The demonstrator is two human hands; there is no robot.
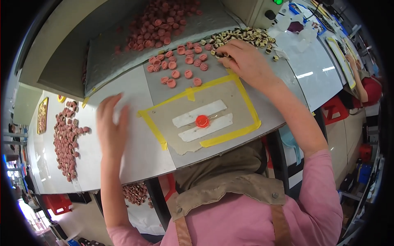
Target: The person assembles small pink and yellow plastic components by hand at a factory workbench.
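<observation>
My right hand [246, 63] reaches to the near edge of a heap of small black-and-cream pieces [242, 37]. Its thumb and fingers close around one or more of these pieces, partly hidden by the fingers. Blurred by motion, my left hand [111, 123] hovers over the white table left of a board, fingers stretched and thumb apart, with nothing seen in it. On the grey board [213, 92], edged with yellow tape [252, 102], a glossy red disc [202, 121] lies between two white strips [201, 112]. Ridged pink round caps [188, 74] lie scattered beyond the board.
A larger pile of pink caps [160, 24] lies on a grey sheet inside a machine opening [61, 61]. Several assembled pink pieces [65, 139] are heaped at the left. Another person [365, 88] works at the far right. Red stools [334, 110] stand below the table.
</observation>
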